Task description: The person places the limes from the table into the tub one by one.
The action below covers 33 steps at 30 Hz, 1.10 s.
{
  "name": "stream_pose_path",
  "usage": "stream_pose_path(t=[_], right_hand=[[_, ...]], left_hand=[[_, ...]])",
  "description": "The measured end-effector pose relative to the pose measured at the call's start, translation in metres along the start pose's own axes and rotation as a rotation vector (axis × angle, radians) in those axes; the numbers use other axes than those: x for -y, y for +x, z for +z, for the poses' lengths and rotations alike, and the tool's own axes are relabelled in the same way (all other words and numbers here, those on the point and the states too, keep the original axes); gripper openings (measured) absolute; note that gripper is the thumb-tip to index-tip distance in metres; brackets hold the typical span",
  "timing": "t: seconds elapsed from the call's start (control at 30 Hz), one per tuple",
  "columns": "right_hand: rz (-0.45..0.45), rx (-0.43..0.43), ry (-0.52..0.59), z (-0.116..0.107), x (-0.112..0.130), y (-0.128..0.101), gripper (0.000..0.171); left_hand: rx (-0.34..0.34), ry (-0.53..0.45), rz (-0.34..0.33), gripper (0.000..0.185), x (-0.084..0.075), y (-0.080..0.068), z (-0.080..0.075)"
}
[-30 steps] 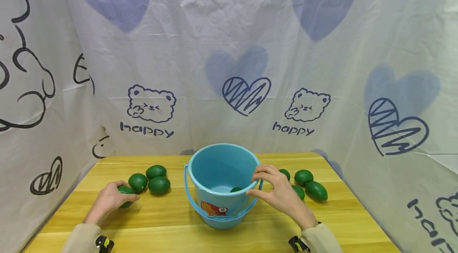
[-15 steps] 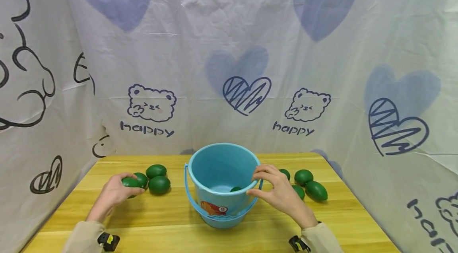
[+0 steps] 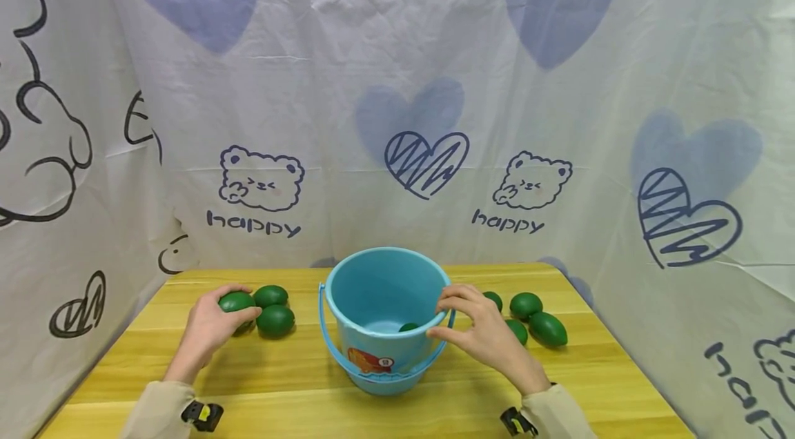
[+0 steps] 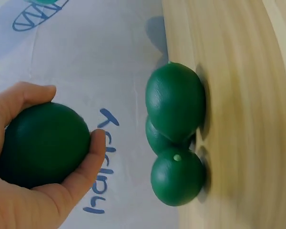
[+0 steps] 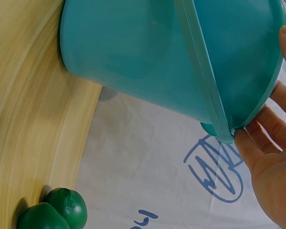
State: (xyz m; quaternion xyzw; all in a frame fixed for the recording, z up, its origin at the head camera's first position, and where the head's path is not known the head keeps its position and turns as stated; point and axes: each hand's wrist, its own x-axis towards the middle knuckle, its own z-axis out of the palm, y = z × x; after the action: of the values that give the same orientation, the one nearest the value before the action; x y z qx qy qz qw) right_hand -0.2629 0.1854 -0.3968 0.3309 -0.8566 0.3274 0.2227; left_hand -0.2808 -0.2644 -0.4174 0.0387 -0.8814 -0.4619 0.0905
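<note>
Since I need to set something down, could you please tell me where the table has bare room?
The table is bare between bucket and left fruits, and in front of the bucket, between the sleeves. It is crowded at the left fruits and left hand, and by the right hand and right fruits.

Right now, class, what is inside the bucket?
Part of one green fruit shows inside the bucket. The near wall hides the rest of it; anything else behind that wall cannot be seen.

Yellow wood-grain table (image 3: pixel 298 397), blue bucket (image 3: pixel 406 353), loose green fruits (image 3: pixel 275 322)
</note>
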Motion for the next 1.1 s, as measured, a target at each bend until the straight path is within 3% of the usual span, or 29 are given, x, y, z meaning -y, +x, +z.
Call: stream_pose_path(t=[0.27, 0.53, 0.77, 1.1], right_hand=[[0.0, 0.001, 0.0, 0.0, 0.001, 0.0, 0.026], [-0.001, 0.0, 0.0, -0.001, 0.0, 0.0, 0.026], [0.0, -0.004, -0.007, 0.0, 0.0, 0.0, 0.026], [0.005, -0.01, 0.004, 0.002, -0.001, 0.0, 0.026]], left_hand=[[-0.058, -0.055, 0.029, 0.055, -0.019, -0.006, 0.007], [-0.088, -0.022, 0.084, 0.052, -0.038, -0.012, 0.018], [-0.138, -0.187, 0.127, 0.044, -0.049, -0.01, 0.032], [-0.204, -0.304, 0.196, 0.037, -0.061, -0.01, 0.049]])
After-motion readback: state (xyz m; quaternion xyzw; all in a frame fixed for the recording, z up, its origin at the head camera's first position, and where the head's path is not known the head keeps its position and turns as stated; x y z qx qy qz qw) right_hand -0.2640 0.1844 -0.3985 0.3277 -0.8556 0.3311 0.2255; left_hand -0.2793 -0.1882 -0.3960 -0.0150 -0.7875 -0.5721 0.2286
